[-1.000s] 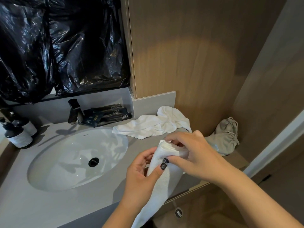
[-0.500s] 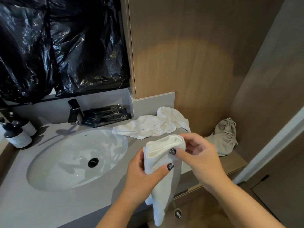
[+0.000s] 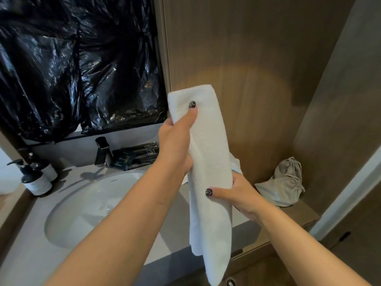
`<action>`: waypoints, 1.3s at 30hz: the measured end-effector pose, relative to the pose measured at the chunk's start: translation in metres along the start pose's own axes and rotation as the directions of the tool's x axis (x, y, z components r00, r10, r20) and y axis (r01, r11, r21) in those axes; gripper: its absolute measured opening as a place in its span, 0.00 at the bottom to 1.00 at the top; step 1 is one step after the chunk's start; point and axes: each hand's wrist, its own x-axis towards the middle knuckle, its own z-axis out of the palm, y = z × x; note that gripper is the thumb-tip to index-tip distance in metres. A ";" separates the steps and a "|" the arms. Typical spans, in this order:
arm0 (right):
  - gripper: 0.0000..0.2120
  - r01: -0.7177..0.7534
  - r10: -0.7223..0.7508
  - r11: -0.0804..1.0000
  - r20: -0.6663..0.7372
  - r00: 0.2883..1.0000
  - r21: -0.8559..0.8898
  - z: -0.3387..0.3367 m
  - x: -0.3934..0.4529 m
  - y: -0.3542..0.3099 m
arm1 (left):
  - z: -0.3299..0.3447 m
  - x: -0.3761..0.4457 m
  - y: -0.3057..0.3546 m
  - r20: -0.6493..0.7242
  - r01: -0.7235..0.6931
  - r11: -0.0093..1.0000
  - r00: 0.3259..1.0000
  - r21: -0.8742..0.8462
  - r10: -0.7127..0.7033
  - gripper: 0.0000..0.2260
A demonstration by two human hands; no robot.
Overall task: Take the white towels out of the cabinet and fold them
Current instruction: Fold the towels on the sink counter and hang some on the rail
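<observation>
1. The white towel (image 3: pixel 208 162), folded into a long narrow strip, hangs upright in the air above the front edge of the counter (image 3: pixel 24 263), in front of the wooden wall panel (image 3: pixel 247 58).
2. The left hand (image 3: pixel 177 141) grips the towel near its top, the thumb pressed flat on the near face and the fingers hidden behind the cloth.
3. The right hand (image 3: pixel 237 195) pinches the towel lower down, around its middle, the thumb lying across the front and the fingers behind.
4. Both hands are clamped on the same towel, one above the other and apart from each other.
5. The towel's lower end hangs free below the counter edge.
6. A bit of a second white cloth (image 3: pixel 237 165) shows just behind the held towel, mostly hidden.
7. A grey drawstring bag (image 3: pixel 285 182) lies on the counter to the right, near the wall corner.
8. The oval sink (image 3: pixel 86 207) is set into the counter at the left, with a dark faucet (image 3: pixel 102 150) behind it.
9. Dark packets (image 3: pixel 136 156) lie beside the faucet against the backsplash.
10. Two pump bottles (image 3: pixel 37 178) stand at the far left of the counter.
11. Black plastic sheeting (image 3: pixel 72 65) covers the area above the sink.
</observation>
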 end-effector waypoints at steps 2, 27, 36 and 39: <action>0.31 -0.016 0.016 1.000 0.029 0.999 0.004 0.002 0.000 0.003 | 0.009 0.008 0.012 -0.043 0.014 0.999 0.999 -0.049 -0.016 0.12; 0.20 0.574 -0.583 0.808 -0.319 0.747 -0.133 -0.011 -0.044 -0.180 | 0.083 -0.025 0.092 0.499 -0.318 0.947 0.827 0.035 0.259 0.17; 0.12 0.704 -0.698 0.682 -0.464 0.545 -0.199 -0.040 -0.060 -0.311 | 0.111 -0.030 0.085 0.680 -0.462 0.887 0.654 0.012 0.331 0.30; 0.11 0.675 -0.702 0.698 -0.413 0.580 -0.239 -0.051 -0.060 -0.343 | 0.122 -0.023 0.088 0.664 -0.420 0.907 0.668 -0.037 0.337 0.26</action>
